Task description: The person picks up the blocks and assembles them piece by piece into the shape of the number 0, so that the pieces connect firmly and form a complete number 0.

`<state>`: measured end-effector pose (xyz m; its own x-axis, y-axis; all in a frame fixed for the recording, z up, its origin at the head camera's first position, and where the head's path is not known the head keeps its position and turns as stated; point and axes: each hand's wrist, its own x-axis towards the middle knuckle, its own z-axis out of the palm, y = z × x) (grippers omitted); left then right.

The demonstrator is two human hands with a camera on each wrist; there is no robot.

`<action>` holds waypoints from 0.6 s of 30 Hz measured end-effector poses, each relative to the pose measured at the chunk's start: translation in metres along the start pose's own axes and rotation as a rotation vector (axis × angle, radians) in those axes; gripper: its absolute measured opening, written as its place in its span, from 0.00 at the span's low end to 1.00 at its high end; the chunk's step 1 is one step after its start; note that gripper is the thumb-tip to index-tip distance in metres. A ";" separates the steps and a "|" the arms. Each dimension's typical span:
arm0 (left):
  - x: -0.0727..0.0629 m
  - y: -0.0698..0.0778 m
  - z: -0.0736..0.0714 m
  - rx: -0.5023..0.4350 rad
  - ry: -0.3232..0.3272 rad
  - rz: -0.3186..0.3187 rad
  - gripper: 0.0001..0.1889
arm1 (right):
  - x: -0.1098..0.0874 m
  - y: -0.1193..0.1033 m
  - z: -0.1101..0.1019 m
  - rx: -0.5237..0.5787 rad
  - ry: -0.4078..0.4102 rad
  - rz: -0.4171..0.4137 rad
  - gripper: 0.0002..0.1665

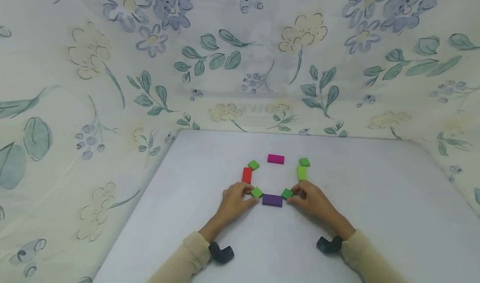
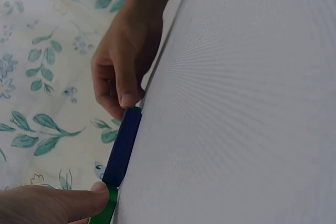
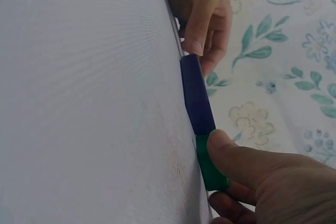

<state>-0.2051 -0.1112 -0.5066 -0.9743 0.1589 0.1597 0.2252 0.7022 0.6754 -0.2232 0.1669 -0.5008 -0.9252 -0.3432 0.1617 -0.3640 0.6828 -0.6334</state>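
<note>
My left hand [image 1: 235,200] pinches a light green block [image 1: 256,192] between thumb and fingers, at the left end of a purple block [image 1: 272,200]. On the other side, my right hand [image 1: 312,199] pinches a darker green block [image 1: 287,194] at the purple block's right end. The left wrist view shows the purple block [image 2: 122,148] lying between both hands; in the right wrist view the green block [image 3: 210,163] touches its end. Just beyond the left fingers lies a red block [image 1: 247,175]. A lime block [image 1: 302,173] lies beyond the right fingers.
Farther back on the white table [image 1: 210,158] are a magenta block [image 1: 276,159], a green block [image 1: 253,165] at the red block's far end and another green block [image 1: 304,162] at the lime block's far end. A floral cloth [image 1: 262,66] hangs behind the table.
</note>
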 end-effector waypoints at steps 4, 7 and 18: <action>0.000 0.001 0.001 0.002 -0.003 -0.013 0.18 | -0.001 0.001 -0.001 0.009 -0.001 -0.010 0.17; 0.000 0.000 0.000 0.007 0.005 -0.020 0.18 | -0.001 0.000 0.000 0.020 -0.010 -0.013 0.17; 0.001 0.002 0.002 0.015 0.010 0.011 0.18 | -0.002 0.004 0.000 0.001 0.000 -0.007 0.18</action>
<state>-0.2054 -0.1083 -0.5060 -0.9717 0.1595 0.1745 0.2356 0.7111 0.6624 -0.2226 0.1700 -0.5035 -0.9226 -0.3481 0.1662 -0.3704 0.6795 -0.6333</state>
